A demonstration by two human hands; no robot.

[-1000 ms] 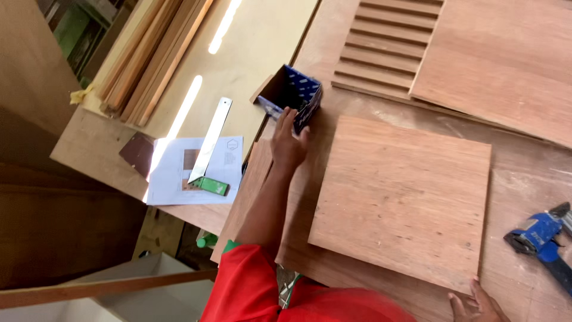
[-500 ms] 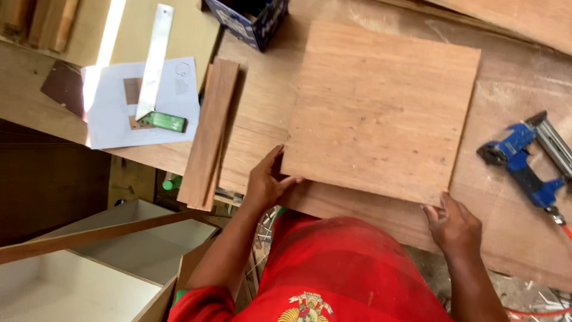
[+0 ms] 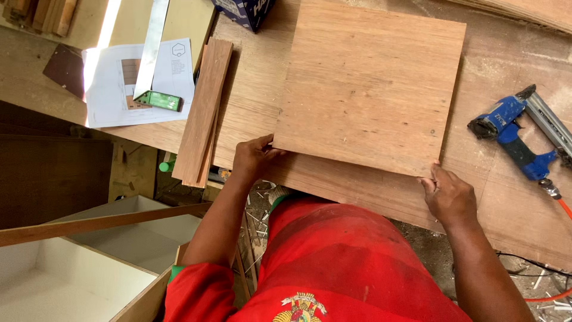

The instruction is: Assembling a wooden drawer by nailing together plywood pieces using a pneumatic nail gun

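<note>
A square plywood panel (image 3: 369,86) lies flat on the wooden workbench (image 3: 506,197). My left hand (image 3: 253,158) grips its near left corner, fingers curled over the edge. My right hand (image 3: 450,194) holds the near right corner, thumb on top. Both hands are at the bench's front edge, just ahead of my red shirt. A stack of narrow wooden strips (image 3: 204,110) lies to the left of the panel, close to my left hand.
A blue nail gun (image 3: 518,140) with an orange hose lies at the right. A metal square with a green handle (image 3: 156,71) rests on paper sheets (image 3: 113,83) at the left. A dark blue box (image 3: 244,11) stands at the top. A white cabinet carcass (image 3: 89,256) sits below left.
My left hand came back from the blue box to the panel's near left corner. My right hand stays at the near right corner. The view has tilted down toward me.
</note>
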